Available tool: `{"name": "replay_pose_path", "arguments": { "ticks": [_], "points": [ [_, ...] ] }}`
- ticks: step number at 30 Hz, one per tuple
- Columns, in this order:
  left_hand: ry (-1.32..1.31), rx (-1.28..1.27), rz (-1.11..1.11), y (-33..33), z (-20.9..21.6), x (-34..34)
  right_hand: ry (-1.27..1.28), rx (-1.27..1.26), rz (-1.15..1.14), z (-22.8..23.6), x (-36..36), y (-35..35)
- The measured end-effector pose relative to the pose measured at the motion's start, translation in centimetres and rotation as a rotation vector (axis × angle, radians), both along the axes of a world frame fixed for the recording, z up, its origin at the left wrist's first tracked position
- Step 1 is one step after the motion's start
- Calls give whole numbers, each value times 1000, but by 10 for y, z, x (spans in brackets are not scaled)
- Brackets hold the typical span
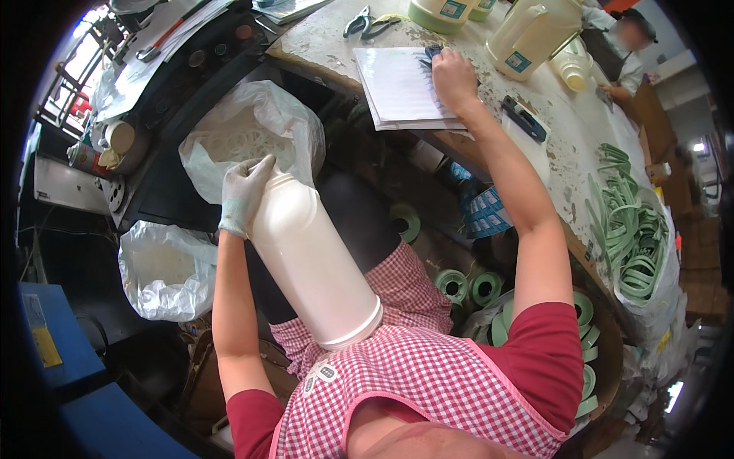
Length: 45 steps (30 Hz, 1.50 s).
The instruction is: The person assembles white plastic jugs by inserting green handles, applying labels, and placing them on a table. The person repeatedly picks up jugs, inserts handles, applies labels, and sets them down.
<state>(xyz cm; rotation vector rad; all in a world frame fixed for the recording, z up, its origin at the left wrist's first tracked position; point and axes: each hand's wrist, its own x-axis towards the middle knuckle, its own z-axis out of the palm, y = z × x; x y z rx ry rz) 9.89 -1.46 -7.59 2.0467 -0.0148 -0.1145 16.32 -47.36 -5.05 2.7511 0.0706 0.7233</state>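
Observation:
My left hand (246, 191), in a pale knitted glove, is closed on the neck of a large white plastic bottle (317, 264). The bottle lies tilted across my lap, its base against my checked apron. My bare right hand (456, 79) reaches over the workbench, fingers curled around a small dark blue tool (433, 52) whose exact kind I cannot make out. Beneath that hand lies a stack of white paper (397, 88) at the bench edge.
Pliers (367, 24) and pale jugs (520, 46) sit on the workbench (321, 46), with a dark cutter (524, 118) and green strips (638, 237) farther right. An open plastic bag of rings (256, 141) stands beyond the bottle. Green rolls (453, 284) lie below. Another person (623, 46) is at far right.

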Motion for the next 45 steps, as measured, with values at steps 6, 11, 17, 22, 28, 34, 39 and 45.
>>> {"name": "replay_pose_path", "arguments": {
  "ticks": [6,11,17,22,28,34,39,45],
  "points": [
    [71,-101,-31,-11,-5,6,111,586,-143,-1,31,12],
    [99,-147,12,-9,-9,5,144,340,-339,-1,38,33],
    [54,-55,1,-2,-11,8,177,263,-306,3,42,37],
    [102,-47,6,-7,0,6,157,281,-343,-2,48,36],
    [41,45,13,-7,-2,5,165,301,-285,-4,53,31],
    [-25,152,-109,-13,-9,15,103,271,-188,-22,89,-30],
    [-361,15,106,7,-13,-30,-121,706,172,35,-5,78],
    [-434,-235,19,15,-15,-136,666,1855,231,5,-190,212]
  ]
}}
